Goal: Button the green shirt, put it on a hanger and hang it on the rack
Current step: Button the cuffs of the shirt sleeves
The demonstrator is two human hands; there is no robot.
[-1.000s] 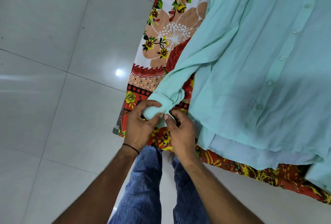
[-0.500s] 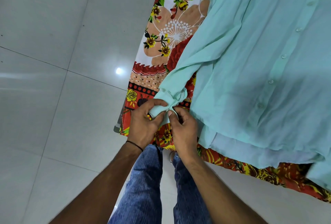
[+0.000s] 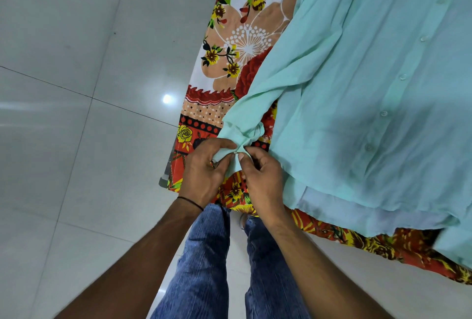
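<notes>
From where I watched through the head camera, the green shirt [image 3: 370, 104] lay spread front-up on a bed covered with a flowered sheet [image 3: 237, 45], its row of buttons [image 3: 403, 77] running down the placket toward the near edge. One sleeve [image 3: 260, 99] stretched from the body of the shirt down and to the left, across the sheet, and ended in a bunched cuff [image 3: 233, 151] right at the corner of the bed. That cuff was where both hands met. The left hand [image 3: 204, 170] was curled around the cuff from the left, thumb on top and fingers tucked underneath, closed on the fabric. The right hand [image 3: 263, 173] came in from the right, its thumb and forefinger pinched tight on the cuff edge just beside the left thumb, so the two thumbs nearly touched with a fold of cloth between them. A small pale dot showed at the pinch; I could not tell for sure whether it was the cuff button. The rest of the shirt sat well to the right of the hands, flat on the sheet, with the hem hanging near the bed's edge. A thin dark band [image 3: 190, 202] circled the left wrist, and blue jeans [image 3: 204, 262] stood over the pale tiled floor [image 3: 76, 140] below.
</notes>
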